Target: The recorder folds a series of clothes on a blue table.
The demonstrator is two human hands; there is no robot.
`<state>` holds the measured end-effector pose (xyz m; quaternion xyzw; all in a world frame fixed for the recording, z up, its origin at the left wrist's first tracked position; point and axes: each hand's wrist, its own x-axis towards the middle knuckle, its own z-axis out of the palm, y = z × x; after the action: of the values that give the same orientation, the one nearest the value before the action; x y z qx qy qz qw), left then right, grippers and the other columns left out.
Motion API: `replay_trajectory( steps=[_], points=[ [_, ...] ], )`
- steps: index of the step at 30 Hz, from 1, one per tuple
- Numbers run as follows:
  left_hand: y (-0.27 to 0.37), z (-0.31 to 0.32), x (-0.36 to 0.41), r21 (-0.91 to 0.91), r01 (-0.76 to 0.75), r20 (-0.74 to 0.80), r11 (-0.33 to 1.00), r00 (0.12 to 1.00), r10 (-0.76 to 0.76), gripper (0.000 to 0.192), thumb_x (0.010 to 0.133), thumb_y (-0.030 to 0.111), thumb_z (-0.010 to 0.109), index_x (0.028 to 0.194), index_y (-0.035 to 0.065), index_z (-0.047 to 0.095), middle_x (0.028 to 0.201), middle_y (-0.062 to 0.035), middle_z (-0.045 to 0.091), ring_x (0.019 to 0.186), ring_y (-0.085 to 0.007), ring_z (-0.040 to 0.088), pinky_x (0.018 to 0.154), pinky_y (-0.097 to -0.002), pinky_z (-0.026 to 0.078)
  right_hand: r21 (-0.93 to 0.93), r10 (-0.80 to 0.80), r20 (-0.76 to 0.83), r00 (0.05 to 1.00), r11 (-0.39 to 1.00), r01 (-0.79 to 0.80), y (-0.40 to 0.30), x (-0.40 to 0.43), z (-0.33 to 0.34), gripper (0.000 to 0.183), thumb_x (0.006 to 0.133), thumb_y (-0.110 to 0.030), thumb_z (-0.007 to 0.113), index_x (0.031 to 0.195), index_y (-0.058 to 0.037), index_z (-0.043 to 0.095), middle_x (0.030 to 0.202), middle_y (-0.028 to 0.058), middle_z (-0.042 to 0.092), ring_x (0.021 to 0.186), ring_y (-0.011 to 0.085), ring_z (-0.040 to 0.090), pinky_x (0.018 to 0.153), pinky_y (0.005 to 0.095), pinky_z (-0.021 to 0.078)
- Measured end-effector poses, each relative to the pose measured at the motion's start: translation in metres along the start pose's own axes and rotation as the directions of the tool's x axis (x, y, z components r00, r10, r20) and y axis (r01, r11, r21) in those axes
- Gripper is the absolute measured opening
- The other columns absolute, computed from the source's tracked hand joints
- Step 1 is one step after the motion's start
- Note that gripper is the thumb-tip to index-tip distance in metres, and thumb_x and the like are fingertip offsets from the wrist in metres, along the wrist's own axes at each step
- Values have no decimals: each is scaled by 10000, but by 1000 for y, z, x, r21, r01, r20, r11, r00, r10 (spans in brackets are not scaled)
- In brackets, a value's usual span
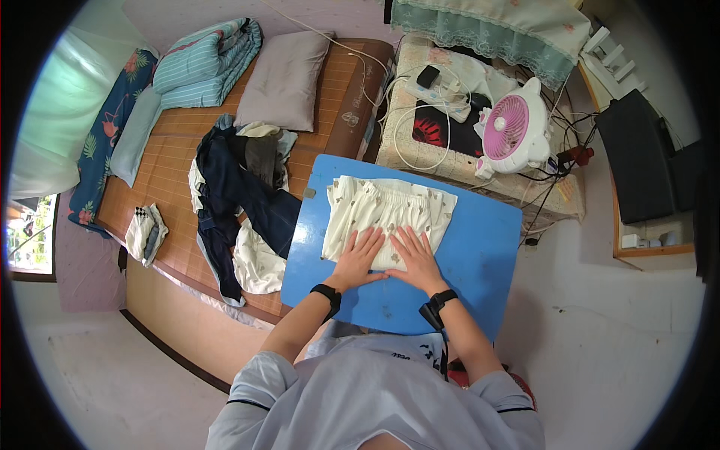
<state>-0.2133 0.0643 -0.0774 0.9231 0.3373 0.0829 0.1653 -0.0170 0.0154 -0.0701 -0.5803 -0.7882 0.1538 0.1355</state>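
Note:
A white printed garment (388,208) with a gathered elastic waistband lies folded on a small blue table (484,242) before me. My left hand (360,259) rests flat on its near left part, fingers spread. Beside it my right hand (415,259) presses flat on the near right part, and the two thumbs nearly meet at the garment's near edge. Neither hand grips the cloth. Both wrists wear black bands, and a cable runs from the right one.
Left of the table is a bed with a slatted mat (169,163), holding a loose clothes pile (225,180), a small folded stack (146,233), a pillow (287,79) and a folded striped quilt (205,64). Behind right, a pink-and-white fan (512,126) and power strip (439,93) sit among cables.

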Motion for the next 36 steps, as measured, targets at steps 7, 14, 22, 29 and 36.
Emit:
replay_trajectory(
  steps=[7,14,22,29,36],
  points=[
    [16,21,-1,27,-26,-102,999,994,28,660,820,333,538,1337,6,291,1406,-143,278,1314,-261,241,1072,-436,172,-116,-100,-124,987,990,86,1,-13,11,521,735,-189,607,1219,-52,470,1320,144,394,1260,276,335,1021,393,309],
    [-1,23,-34,-6,-53,-247,999,968,50,460,764,59,531,1213,-2,453,1314,-127,423,1245,-259,369,1032,-406,284,-58,-121,-266,956,992,109,-45,-8,8,209,726,-67,553,930,-49,595,907,102,636,870,244,611,774,336,491],
    [26,-29,-111,6,74,-94,997,993,-73,637,748,193,576,1297,-22,336,1394,-167,282,1321,-306,218,1061,-468,191,77,-177,39,983,982,174,-109,-42,11,642,726,-376,644,1270,-110,430,1343,78,395,1304,226,268,1042,520,198],
    [97,10,-72,-59,113,-118,992,986,-119,888,752,465,609,1355,-44,203,1419,-181,219,1335,-305,177,1072,-437,169,-247,-188,116,975,946,211,-38,-58,-17,733,662,-293,711,1306,-152,390,1420,45,266,1335,219,192,1074,474,172],
    [95,42,-49,38,321,-156,946,937,-311,787,713,271,653,1327,-34,269,1404,-156,265,1320,-276,226,1069,-422,192,-231,-308,83,948,919,319,-2,-28,-9,580,731,12,505,1284,-140,419,1390,30,329,1311,196,259,1064,449,216]
  ],
)
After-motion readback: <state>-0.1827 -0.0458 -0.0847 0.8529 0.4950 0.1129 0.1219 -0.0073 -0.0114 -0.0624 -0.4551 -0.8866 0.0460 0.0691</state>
